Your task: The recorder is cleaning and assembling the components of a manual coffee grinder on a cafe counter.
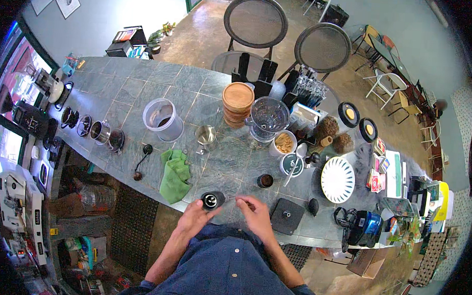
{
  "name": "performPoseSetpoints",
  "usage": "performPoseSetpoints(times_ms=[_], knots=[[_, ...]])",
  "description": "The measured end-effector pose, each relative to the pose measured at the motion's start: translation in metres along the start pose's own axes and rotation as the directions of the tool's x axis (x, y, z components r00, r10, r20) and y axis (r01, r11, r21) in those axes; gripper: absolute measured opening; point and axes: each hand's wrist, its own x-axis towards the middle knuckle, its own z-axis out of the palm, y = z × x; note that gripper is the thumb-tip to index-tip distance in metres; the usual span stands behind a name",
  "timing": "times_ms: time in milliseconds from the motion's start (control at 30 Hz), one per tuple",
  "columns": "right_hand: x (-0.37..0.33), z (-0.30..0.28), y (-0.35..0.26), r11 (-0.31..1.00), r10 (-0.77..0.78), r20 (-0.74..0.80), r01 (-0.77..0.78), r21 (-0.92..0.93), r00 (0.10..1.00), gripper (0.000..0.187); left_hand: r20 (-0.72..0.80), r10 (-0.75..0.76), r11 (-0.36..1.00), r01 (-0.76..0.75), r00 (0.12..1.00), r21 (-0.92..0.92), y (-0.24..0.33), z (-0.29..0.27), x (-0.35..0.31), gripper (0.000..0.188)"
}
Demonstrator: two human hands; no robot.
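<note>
On the grey tiled desk (196,100) I count one small black cylindrical container with a shiny pale inside (211,200), at the lower centre of the frame. There is also one crumpled green cloth (174,176) to its left, and one flat black square plate-like device (287,216) to its right. Above these, near the centre, are one small dark cup (265,181), one small shiny metal pitcher (206,137), one translucent white plastic tub (162,121) and one stack of round brown wooden pieces (237,97). At the right of the centre lies one white oval plate with dark strokes around its rim (338,179).

The person's left grip (194,217) is partly closed: thumb and fingers are curved around the black container, holding it with the opening facing upward. The right grip (253,217) is beside it, nearly closed, with thumb and fingertips brought together; whether something thin is between them, I cannot tell.
</note>
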Motion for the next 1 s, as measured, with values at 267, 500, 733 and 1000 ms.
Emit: performPoseSetpoints(times_ms=[267, 500, 733, 1000], knots=[[0.068, 0.046, -0.007, 0.822, -0.329, 0.068, 0.321, -0.471, 0.942, 0.021, -0.099, 0.168, 0.985, -0.162, 0.981, 0.063, 0.029, -0.011, -0.010, 0.054], [0.125, 0.055, -0.002, 0.557, -0.640, -0.086, 0.384, -0.736, 0.764, 0.023, -0.119, 0.300, 0.953, -0.294, 0.946, 0.072, 0.042, -0.005, -0.031, 0.044], [0.126, 0.127, 0.017, 0.500, -0.518, 0.341, 0.601, -0.623, 0.784, 0.025, -0.196, 0.363, 0.927, -0.374, 0.911, -0.020, 0.047, 0.004, -0.040, 0.035], [0.179, 0.198, 0.004, 0.407, -0.251, 0.296, 0.378, -0.832, 0.922, 0.049, -0.148, 0.459, 0.886, -0.438, 0.876, 0.153, 0.062, 0.003, -0.057, 0.047]])
